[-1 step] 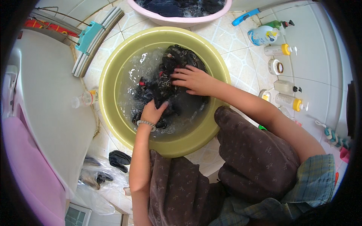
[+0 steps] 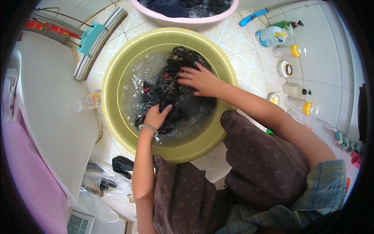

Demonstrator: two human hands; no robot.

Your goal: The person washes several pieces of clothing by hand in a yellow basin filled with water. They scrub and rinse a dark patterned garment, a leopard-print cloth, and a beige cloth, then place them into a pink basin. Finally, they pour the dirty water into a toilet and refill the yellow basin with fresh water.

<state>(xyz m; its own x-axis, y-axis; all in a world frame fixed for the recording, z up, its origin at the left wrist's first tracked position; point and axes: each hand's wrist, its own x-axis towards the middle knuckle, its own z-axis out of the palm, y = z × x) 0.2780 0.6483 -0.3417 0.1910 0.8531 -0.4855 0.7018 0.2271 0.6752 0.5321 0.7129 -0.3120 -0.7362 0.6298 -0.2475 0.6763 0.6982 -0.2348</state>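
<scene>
A wet dark patterned garment (image 2: 171, 82) with small red and pale details lies bunched in cloudy water inside a round olive-green basin (image 2: 113, 105). My right hand (image 2: 199, 80) rests on the garment's upper right part, its fingers spread and slightly blurred. Lower and to the left, my left hand (image 2: 155, 117), with a beaded bracelet (image 2: 149, 128) at the wrist, holds dark cloth between thumb and fingers. Its fingertips are hidden in the cloth and water. Part of the garment sinks under the murky surface.
Beyond the basin stands a pink tub (image 2: 183, 20) of dark cloth in water. A sponge mop (image 2: 97, 41) leans at far left. Several bottles (image 2: 286, 50) line the right wall. A plastic bottle (image 2: 91, 102) and a clear bag (image 2: 105, 195) lie at left.
My right fingers have shifted slightly over the cloth, and the water's ripples and the garment's folds have changed a little. My left hand stays almost in place.
</scene>
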